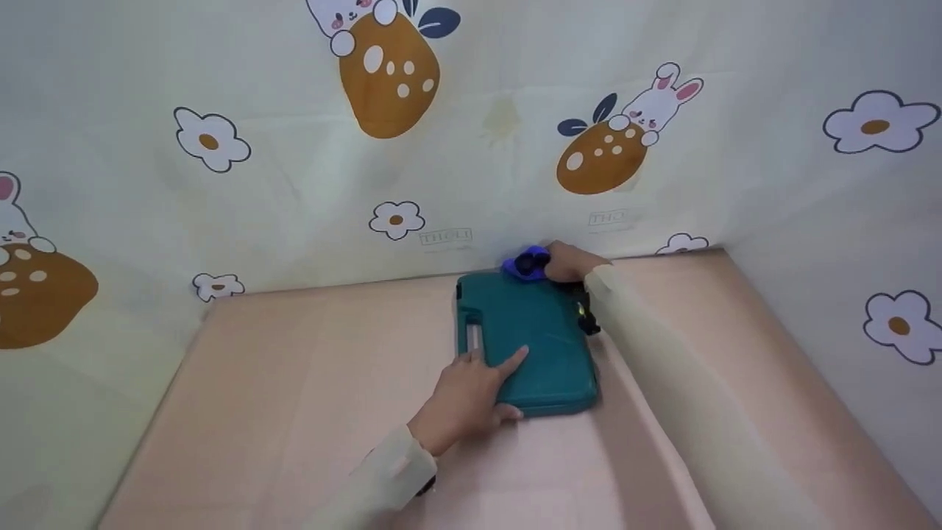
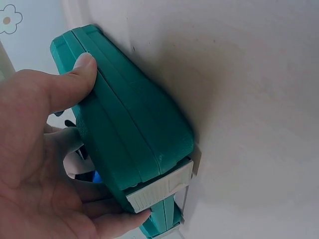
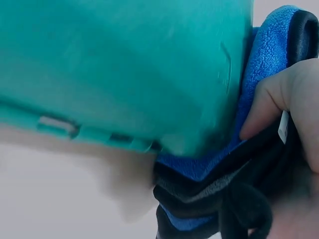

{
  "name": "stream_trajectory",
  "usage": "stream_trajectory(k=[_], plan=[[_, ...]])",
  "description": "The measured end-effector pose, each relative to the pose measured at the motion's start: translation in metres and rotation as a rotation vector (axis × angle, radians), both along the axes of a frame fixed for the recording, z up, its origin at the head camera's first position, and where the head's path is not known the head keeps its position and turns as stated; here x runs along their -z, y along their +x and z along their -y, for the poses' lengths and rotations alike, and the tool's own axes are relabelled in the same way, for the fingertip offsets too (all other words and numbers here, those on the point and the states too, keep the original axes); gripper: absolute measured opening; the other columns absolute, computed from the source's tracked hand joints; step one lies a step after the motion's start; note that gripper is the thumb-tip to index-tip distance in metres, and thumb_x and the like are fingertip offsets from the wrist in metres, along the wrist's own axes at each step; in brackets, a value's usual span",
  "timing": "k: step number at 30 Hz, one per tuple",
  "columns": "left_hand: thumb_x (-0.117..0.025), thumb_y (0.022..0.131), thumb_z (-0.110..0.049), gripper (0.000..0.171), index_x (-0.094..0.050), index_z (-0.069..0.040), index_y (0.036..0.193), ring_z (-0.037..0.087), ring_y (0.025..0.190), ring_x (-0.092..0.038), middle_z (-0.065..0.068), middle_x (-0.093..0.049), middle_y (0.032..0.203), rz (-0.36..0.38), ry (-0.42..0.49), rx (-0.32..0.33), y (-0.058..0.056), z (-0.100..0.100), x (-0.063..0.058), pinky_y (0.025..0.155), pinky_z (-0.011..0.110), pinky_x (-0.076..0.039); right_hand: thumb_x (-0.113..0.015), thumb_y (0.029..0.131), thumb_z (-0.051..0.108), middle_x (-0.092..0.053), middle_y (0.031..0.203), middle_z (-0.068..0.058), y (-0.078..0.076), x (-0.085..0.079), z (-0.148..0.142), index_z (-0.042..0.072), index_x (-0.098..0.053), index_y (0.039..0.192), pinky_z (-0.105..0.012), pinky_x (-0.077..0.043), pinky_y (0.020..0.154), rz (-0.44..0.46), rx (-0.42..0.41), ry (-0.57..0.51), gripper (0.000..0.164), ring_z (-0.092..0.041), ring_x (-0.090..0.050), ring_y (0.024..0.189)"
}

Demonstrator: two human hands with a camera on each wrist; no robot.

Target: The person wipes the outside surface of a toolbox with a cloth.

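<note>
A teal plastic case (image 1: 548, 331) with a handle cut-out on its left side lies flat on the table. My left hand (image 1: 467, 397) grips its near left corner. In the left wrist view the thumb (image 2: 84, 74) presses the case's side wall, while the other fingers reach over its top face, partly hidden. At the far right corner my right hand (image 1: 574, 263) holds a blue towelling cloth with black edging (image 3: 269, 52). The folded cloth touches the case's end and side in the right wrist view. A white tag (image 3: 283, 127) shows on it.
The case lies on a pale pink table covering (image 1: 331, 368). Close behind it rises a cream backdrop (image 1: 294, 184) printed with rabbits and flowers, which also closes in both sides. Pale latches (image 2: 162, 186) stick out from the case's side.
</note>
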State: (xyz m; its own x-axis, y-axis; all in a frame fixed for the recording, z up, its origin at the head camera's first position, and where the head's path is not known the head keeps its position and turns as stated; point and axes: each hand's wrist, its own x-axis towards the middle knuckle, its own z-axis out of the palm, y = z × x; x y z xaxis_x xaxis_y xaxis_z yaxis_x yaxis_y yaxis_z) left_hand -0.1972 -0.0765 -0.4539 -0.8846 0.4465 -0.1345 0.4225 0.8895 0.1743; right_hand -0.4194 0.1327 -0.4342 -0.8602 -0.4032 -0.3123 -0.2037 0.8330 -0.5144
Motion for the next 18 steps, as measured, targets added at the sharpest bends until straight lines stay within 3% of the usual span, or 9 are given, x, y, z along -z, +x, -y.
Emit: stream_trajectory(k=[6, 9, 12, 18], plan=[[-0.071, 0.09, -0.057, 0.088, -0.028, -0.032, 0.162, 0.044, 0.133, -0.046, 0.027, -0.05, 0.145, 0.009, 0.019, 0.002, 0.001, 0.001, 0.0, 0.103, 0.054, -0.043, -0.045, 0.086, -0.003, -0.056, 0.106, -0.016, 0.005, 0.01, -0.017, -0.002, -0.056, 0.109, -0.04, -0.039, 0.085, -0.015, 0.017, -0.087, 0.026, -0.032, -0.052, 0.096], [-0.071, 0.09, -0.056, 0.088, -0.028, -0.031, 0.162, 0.044, 0.134, -0.045, 0.028, -0.048, 0.146, 0.013, 0.025, 0.0, 0.001, 0.002, 0.0, 0.104, 0.055, -0.043, -0.045, 0.086, -0.005, -0.056, 0.11, -0.015, 0.01, 0.018, -0.024, -0.003, -0.058, 0.12, -0.041, -0.038, 0.088, -0.018, 0.013, -0.165, 0.036, -0.032, -0.052, 0.099], [-0.071, 0.09, -0.056, 0.088, -0.028, -0.031, 0.162, 0.044, 0.132, -0.047, 0.03, -0.048, 0.145, 0.006, 0.025, 0.0, 0.001, 0.002, 0.001, 0.102, 0.055, -0.044, -0.044, 0.088, -0.006, -0.057, 0.124, -0.015, 0.018, 0.027, -0.03, -0.001, -0.054, 0.139, -0.04, -0.035, 0.095, -0.012, 0.012, -0.314, 0.052, -0.031, -0.05, 0.108], [-0.071, 0.091, -0.057, 0.087, -0.029, -0.031, 0.162, 0.045, 0.129, -0.049, 0.032, -0.048, 0.143, -0.003, 0.028, -0.006, 0.002, 0.001, 0.001, 0.102, 0.055, -0.045, -0.042, 0.09, -0.007, -0.052, 0.139, -0.012, 0.035, 0.041, -0.043, 0.003, -0.046, 0.15, -0.041, -0.029, 0.105, -0.005, 0.037, -0.533, 0.061, -0.029, -0.046, 0.12]])
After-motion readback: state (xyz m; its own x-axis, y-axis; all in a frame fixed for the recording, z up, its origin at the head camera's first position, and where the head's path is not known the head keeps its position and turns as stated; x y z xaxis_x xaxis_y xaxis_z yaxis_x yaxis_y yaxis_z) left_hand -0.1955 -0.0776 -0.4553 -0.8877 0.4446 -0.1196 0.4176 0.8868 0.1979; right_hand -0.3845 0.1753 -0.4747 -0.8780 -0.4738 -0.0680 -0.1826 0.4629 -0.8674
